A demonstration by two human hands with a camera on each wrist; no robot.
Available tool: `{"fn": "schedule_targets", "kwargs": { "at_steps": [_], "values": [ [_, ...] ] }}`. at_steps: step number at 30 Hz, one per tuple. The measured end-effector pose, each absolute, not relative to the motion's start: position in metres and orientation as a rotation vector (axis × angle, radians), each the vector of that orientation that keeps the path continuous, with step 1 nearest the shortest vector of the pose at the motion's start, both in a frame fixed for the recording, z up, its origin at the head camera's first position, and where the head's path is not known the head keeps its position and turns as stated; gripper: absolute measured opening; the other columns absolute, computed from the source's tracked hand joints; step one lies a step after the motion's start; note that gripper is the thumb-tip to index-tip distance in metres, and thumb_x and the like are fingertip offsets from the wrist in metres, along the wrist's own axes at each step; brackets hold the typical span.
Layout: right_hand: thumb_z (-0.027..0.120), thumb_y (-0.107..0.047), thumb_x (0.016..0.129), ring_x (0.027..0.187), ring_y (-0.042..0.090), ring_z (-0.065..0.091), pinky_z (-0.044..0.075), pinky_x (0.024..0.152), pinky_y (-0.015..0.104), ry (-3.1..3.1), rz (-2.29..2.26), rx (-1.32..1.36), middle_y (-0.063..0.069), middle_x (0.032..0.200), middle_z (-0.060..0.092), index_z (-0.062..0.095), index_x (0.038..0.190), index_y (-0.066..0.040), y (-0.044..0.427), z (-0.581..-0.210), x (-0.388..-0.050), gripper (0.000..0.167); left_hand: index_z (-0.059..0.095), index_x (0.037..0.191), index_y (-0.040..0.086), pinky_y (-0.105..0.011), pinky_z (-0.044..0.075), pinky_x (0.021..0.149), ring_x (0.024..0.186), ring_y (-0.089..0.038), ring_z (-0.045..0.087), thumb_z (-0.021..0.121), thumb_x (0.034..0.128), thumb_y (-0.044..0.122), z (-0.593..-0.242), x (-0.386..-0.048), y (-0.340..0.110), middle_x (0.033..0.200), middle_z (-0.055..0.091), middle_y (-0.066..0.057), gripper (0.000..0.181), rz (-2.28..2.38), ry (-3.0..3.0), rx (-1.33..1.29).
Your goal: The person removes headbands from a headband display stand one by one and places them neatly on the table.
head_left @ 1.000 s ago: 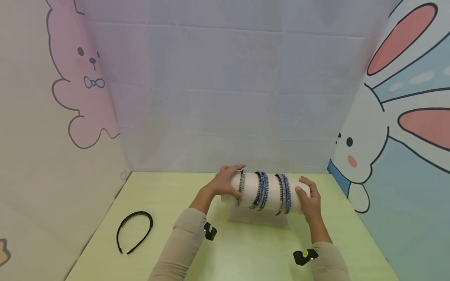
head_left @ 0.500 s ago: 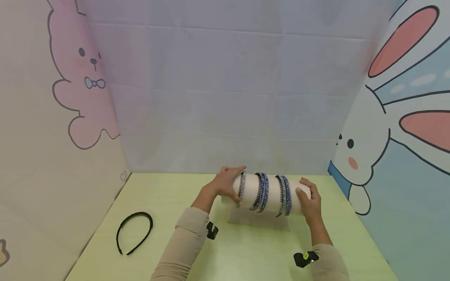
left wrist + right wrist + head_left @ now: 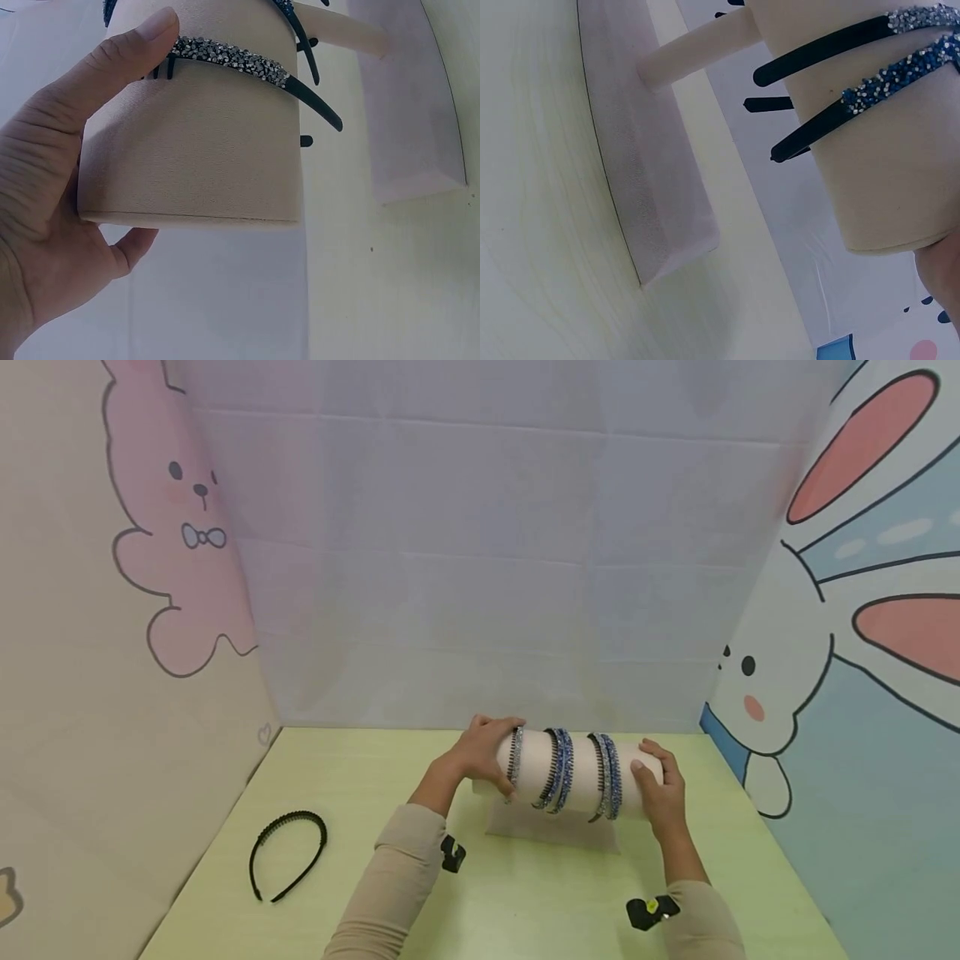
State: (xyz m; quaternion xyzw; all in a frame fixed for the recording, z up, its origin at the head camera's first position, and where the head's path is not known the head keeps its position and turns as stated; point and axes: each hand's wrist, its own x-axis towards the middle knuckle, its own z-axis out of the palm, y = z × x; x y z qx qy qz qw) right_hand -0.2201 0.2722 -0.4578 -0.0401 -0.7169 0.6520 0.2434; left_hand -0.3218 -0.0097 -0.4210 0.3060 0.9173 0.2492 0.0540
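A headband display stand has a pale padded roll (image 3: 536, 768) on a base (image 3: 551, 831). My left hand (image 3: 480, 752) curls round its left end, with thumb and forefinger on a silver rhinestone headband (image 3: 516, 753). In the left wrist view, the thumb (image 3: 112, 67) lies over part of that silver headband (image 3: 229, 58), whose dark tip sticks out past the roll. My right hand (image 3: 663, 789) grips the roll's right end. Blue headbands (image 3: 566, 768) circle the middle. A silver headband (image 3: 602, 768) and a blue headband (image 3: 616, 778) sit side by side further right.
A black toothed headband (image 3: 300, 815) lies on the left part of the pale green table (image 3: 375, 893). A plain cloth wall (image 3: 480, 568) stands behind, with cartoon-printed walls at both sides. In the left wrist view, a post (image 3: 345, 28) joins the roll to the base.
My left thumb has moved slightly down along the silver headband over the last second. My right hand keeps its hold on the roll, and the headbands stay where they were.
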Motion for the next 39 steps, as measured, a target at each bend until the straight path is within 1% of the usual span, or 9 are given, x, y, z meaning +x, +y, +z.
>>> {"fn": "schedule_targets", "kwargs": {
  "at_steps": [6,14,20,26,34,39],
  "values": [
    [0.054,0.001,0.090,0.124,0.020,0.037,0.034,0.090,0.027,-1.952,1.787,-0.102,0.015,0.139,0.041,0.048,0.120,0.007,0.273,-0.458,-0.222,0.032,0.036,0.142,0.022,-0.041,0.047,0.080,0.118,-0.023,0.031,0.094,0.0426,0.037,-0.424,-0.323,-0.013,0.128,0.041,-0.003,0.116,0.879,2.745,0.912],
    [0.054,0.000,0.090,0.125,0.021,0.036,0.033,0.092,0.029,-1.962,1.802,-0.120,0.014,0.139,0.040,0.048,0.120,0.007,0.273,-0.459,-0.222,0.031,0.033,0.143,0.026,-0.038,0.047,0.081,0.119,-0.020,0.031,0.094,0.0450,0.034,-0.426,-0.321,-0.014,0.134,0.038,-0.001,0.116,0.908,2.761,0.909],
    [0.054,0.000,0.090,0.126,0.020,0.035,0.033,0.092,0.028,-1.953,1.799,-0.102,0.015,0.139,0.040,0.048,0.119,0.007,0.273,-0.459,-0.222,0.031,0.030,0.143,0.027,-0.038,0.047,0.079,0.116,-0.020,0.034,0.094,0.0451,0.032,-0.428,-0.320,-0.014,0.131,0.036,-0.004,0.117,0.964,2.760,0.876],
    [0.054,0.001,0.090,0.124,0.018,0.037,0.033,0.092,0.029,-1.947,1.799,-0.122,0.014,0.138,0.041,0.049,0.119,0.007,0.273,-0.460,-0.222,0.031,0.034,0.141,0.020,-0.038,0.048,0.077,0.113,-0.022,0.036,0.094,0.0452,0.030,-0.429,-0.319,-0.015,0.129,0.036,-0.007,0.113,1.006,2.735,0.880],
    [0.054,0.000,0.090,0.125,0.020,0.036,0.033,0.091,0.028,-1.950,1.805,-0.122,0.014,0.139,0.041,0.048,0.120,0.007,0.273,-0.460,-0.221,0.031,0.034,0.140,0.016,-0.039,0.046,0.081,0.113,-0.021,0.039,0.094,0.0442,0.032,-0.431,-0.318,-0.017,0.129,0.040,-0.005,0.114,1.081,2.729,0.876],
    [0.054,0.000,0.090,0.125,0.020,0.036,0.033,0.092,0.029,-1.956,1.808,-0.116,0.015,0.140,0.040,0.048,0.120,0.007,0.274,-0.460,-0.221,0.032,0.036,0.139,0.016,-0.043,0.046,0.083,0.121,-0.023,0.034,0.094,0.0447,0.033,-0.437,-0.316,-0.018,0.131,0.040,-0.004,0.112,1.140,2.751,0.870]
  ]
}}
